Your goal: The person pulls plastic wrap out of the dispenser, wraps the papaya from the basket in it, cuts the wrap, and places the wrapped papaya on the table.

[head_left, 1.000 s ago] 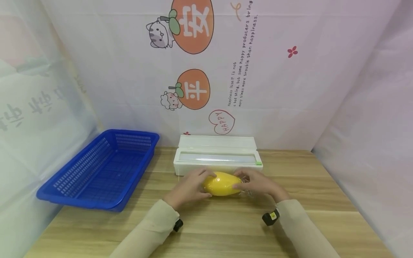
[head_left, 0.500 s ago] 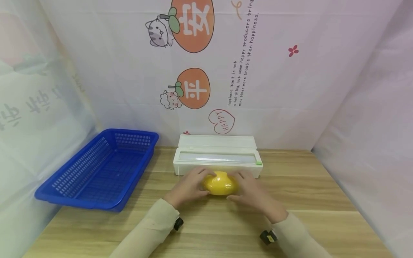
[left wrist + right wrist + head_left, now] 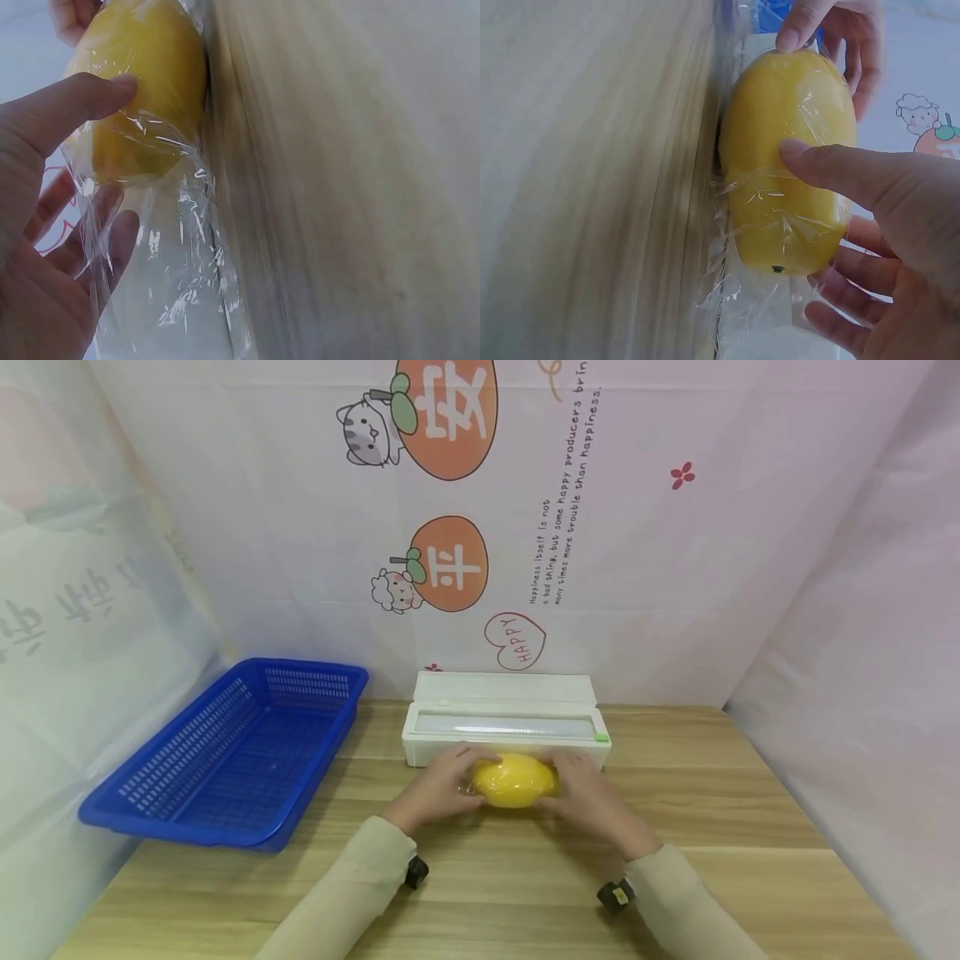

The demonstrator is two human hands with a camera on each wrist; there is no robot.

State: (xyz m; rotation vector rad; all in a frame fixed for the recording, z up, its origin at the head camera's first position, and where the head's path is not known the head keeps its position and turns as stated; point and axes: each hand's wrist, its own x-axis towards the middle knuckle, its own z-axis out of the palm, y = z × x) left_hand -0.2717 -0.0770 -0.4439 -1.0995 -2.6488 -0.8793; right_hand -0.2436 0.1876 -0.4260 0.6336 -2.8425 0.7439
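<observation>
A yellow mango-like fruit [image 3: 515, 781], wrapped in clear cling film [image 3: 191, 277], is between both hands in front of the white box. My left hand [image 3: 441, 783] holds its left end; in the left wrist view the thumb lies on top and loose film trails over the other fingers. My right hand [image 3: 590, 793] holds the right end, with its thumb [image 3: 832, 165] across the skin through the film. A small dark stem mark shows on the fruit's end in the right wrist view. The palm-side contact of the right fingers is partly hidden.
Behind the hands stands a white cling film box [image 3: 431, 752] with its lid raised and a roll inside. To the left is a blue basket [image 3: 281, 793]. The wooden table [image 3: 510, 893] meets printed cloth walls at the back and sides.
My right hand has shifted left from the loose film at the right end onto the fruit itself. Loose film now shows at the left end. The left hand stays nearly in place.
</observation>
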